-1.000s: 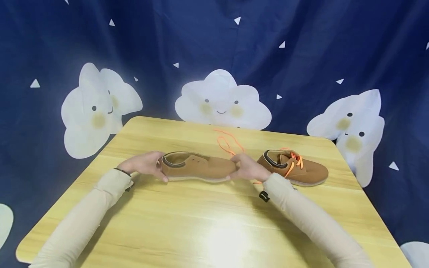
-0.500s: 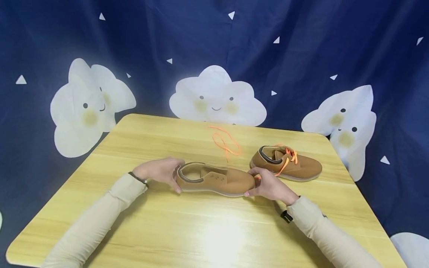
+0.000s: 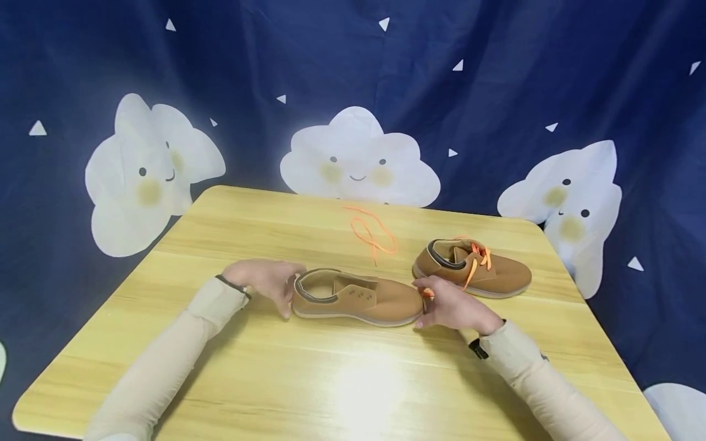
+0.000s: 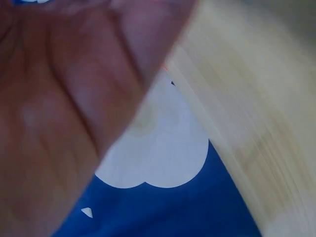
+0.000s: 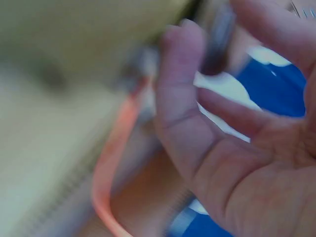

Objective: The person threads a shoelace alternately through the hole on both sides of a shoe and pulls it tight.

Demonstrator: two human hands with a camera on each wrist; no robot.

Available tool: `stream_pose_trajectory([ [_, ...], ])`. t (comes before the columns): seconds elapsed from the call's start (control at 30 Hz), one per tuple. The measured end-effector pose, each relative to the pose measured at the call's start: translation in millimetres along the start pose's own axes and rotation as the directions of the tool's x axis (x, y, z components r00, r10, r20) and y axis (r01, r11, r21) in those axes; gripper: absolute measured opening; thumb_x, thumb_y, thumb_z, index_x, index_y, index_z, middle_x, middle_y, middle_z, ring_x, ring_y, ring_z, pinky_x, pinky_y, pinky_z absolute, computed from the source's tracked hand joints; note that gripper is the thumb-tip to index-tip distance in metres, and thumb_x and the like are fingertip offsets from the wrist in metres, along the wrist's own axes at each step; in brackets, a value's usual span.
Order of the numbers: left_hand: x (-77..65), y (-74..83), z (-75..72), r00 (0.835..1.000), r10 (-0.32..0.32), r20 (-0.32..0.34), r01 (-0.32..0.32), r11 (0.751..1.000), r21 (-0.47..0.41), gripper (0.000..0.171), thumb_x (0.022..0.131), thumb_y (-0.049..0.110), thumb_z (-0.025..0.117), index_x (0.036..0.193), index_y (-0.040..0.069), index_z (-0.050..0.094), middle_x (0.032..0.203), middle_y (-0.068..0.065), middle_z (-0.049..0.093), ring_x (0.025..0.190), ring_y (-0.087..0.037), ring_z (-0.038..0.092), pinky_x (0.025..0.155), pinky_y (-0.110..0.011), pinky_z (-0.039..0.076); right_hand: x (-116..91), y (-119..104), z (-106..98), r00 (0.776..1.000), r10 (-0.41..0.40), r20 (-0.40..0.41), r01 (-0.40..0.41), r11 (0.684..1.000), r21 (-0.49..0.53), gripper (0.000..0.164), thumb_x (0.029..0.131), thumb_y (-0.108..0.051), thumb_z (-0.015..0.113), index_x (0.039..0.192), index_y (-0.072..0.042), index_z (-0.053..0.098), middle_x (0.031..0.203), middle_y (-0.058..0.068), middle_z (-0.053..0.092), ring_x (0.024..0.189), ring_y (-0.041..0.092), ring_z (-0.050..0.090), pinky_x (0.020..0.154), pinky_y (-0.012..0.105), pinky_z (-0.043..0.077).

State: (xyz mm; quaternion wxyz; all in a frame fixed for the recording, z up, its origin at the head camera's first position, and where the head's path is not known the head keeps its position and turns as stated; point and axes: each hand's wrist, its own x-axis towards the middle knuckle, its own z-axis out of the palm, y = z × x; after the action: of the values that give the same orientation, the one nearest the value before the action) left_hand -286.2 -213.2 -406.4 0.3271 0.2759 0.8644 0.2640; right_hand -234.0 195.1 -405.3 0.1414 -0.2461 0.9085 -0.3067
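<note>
A brown low shoe [image 3: 394,300] with bare eyelets sits on the table in the head view, toe to the right. My left hand [image 3: 270,282] is beside its heel, thumb low and fingers behind, with a small gap at the heel. Around the toe, my right hand [image 3: 455,306] has thumb and fingers spread apart. Its fingers [image 5: 180,94] are loosely bent in the right wrist view. Just behind that hand stands a matching shoe [image 3: 507,275] with orange laces [image 3: 485,257]. The left wrist view shows mostly palm [image 4: 74,98], with the fingertips out of sight.
A loose orange shoelace [image 3: 393,245] lies looped on the wooden table [image 3: 265,380], behind the unlaced shoe. Beyond the table's far edge hangs a dark blue curtain [image 3: 248,55] with white clouds.
The unlaced shoe has come nearer and rightward with both hands, then been set down. Both hands have since loosened from its heel and toe. The laced shoe stays put.
</note>
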Motion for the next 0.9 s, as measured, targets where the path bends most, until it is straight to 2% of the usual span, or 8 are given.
stream_pose_trajectory([
  [0.13,7.7,-3.5,-18.3,0.996,-0.06,0.061,0.061,0.998,-0.015,0.057,0.073,-0.002,0.083,0.125,0.008,0.061,0.093,-0.005,0.068,0.083,-0.017,0.063,0.075,-0.028,0.053,13,-17,-24,0.997,-0.079,-0.007,0.078,0.99,-0.121,0.017,0.086,0.006,0.072,0.092,0.006,0.056,0.077,0.01,0.046,0.062,0.007,0.042,0.061,0.023,0.038],
  [0.2,13.9,-8.1,-26.3,0.997,-0.043,0.061,0.043,0.999,-0.008,0.046,0.076,-0.004,0.076,0.12,0.004,0.063,0.092,-0.005,0.069,0.08,-0.015,0.062,0.072,-0.025,0.053,25,-28,-36,0.997,-0.069,-0.016,0.066,0.989,-0.133,0.005,0.091,0.005,0.065,0.092,0.004,0.061,0.076,0.009,0.051,0.065,0.011,0.047,0.063,0.025,0.039],
  [0.4,31.4,-25.9,-37.3,1.0,0.008,-0.007,-0.009,0.998,-0.07,0.03,0.092,0.005,0.063,0.12,-0.006,0.064,0.08,-0.007,0.068,0.066,-0.012,0.056,0.062,-0.023,0.048,86,-47,-53,0.995,0.033,-0.095,-0.04,0.997,-0.07,0.037,0.101,-0.008,0.062,0.133,0.009,0.061,0.119,0.028,0.07,0.09,0.034,0.075,0.073,0.038,0.061],
  [0.47,34.2,-30.7,-37.5,0.999,-0.01,-0.036,0.007,0.997,-0.079,0.029,0.096,0.013,0.065,0.119,-0.004,0.066,0.083,-0.006,0.069,0.067,-0.011,0.06,0.063,-0.023,0.05,111,-47,-50,0.989,0.017,-0.147,-0.031,0.995,-0.096,0.033,0.1,-0.008,0.063,0.127,0.01,0.065,0.114,0.027,0.072,0.088,0.033,0.075,0.075,0.039,0.061],
  [0.57,37.4,-35.9,-36.5,0.997,-0.04,-0.061,0.034,0.995,-0.095,0.027,0.097,0.019,0.067,0.114,-0.002,0.068,0.088,-0.005,0.07,0.068,-0.011,0.064,0.065,-0.023,0.052,143,-46,-40,0.982,-0.014,-0.186,-0.017,0.987,-0.161,0.015,0.096,-0.004,0.065,0.086,0.007,0.066,0.076,0.013,0.064,0.063,0.019,0.059,0.066,0.03,0.051],
  [0.63,39.7,-38.5,-36.0,0.996,-0.045,-0.076,0.036,0.994,-0.106,0.024,0.098,0.017,0.066,0.112,-0.002,0.068,0.089,-0.005,0.069,0.067,-0.011,0.063,0.064,-0.023,0.053,161,-45,-32,0.98,-0.042,-0.194,-0.002,0.974,-0.225,0.032,0.091,-0.001,0.066,0.064,-0.002,0.05,0.062,0.003,0.044,0.058,0.012,0.038,0.063,0.027,0.037],
  [0.73,42.8,-39.6,-35.9,0.994,-0.043,-0.098,0.032,0.993,-0.112,0.02,0.098,0.016,0.065,0.109,-0.001,0.068,0.085,-0.004,0.066,0.065,-0.01,0.062,0.064,-0.022,0.053,183,-45,-24,0.986,-0.003,-0.167,-0.04,0.967,-0.253,0.046,0.087,0.001,0.067,0.057,-0.012,0.035,0.059,-0.003,0.028,0.058,0.011,0.025,0.06,0.026,0.027],
  [0.9,46.0,-34.8,-35.5,0.992,-0.055,-0.117,0.04,0.991,-0.125,0.019,0.1,0.021,0.064,0.105,0.002,0.067,0.078,0.0,0.063,0.064,-0.01,0.06,0.063,-0.022,0.052,206,-40,-17,0.958,0.217,-0.189,-0.26,0.933,-0.25,0.04,0.093,-0.003,0.064,0.061,-0.014,0.042,0.059,-0.002,0.039,0.056,0.014,0.038,0.058,0.029,0.042],
])
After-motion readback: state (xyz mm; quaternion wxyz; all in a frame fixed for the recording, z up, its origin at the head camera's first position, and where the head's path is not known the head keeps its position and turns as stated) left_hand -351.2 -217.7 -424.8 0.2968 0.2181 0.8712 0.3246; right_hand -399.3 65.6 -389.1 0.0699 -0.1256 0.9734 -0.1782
